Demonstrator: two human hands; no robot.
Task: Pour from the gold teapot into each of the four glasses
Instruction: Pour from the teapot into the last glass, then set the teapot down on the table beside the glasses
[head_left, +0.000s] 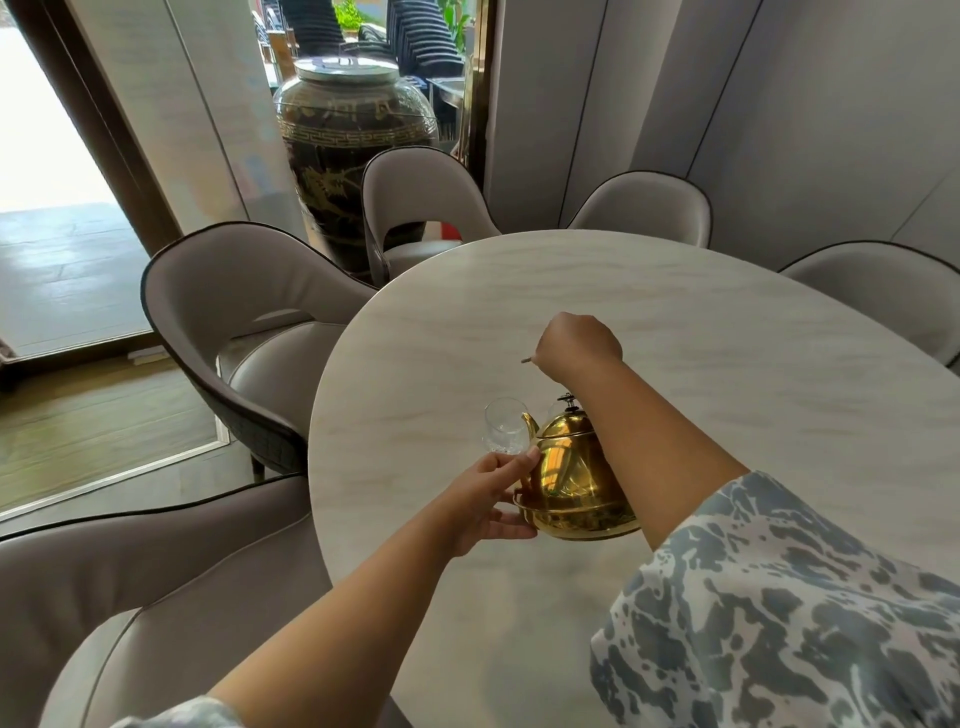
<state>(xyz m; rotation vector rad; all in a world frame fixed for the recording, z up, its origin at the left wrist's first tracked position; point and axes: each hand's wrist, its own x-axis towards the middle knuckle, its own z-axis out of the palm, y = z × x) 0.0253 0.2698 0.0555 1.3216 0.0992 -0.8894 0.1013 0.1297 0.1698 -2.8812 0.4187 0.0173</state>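
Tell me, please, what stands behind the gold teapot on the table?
One clear glass stands just beyond the gold teapot's spout. The pot and the right forearm hide whatever else is behind it, so the other glasses cannot be seen.

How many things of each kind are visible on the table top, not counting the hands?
Gold teapot: 1
Clear glass: 1 plainly visible; others may be hidden behind the teapot and right arm
Total: 2
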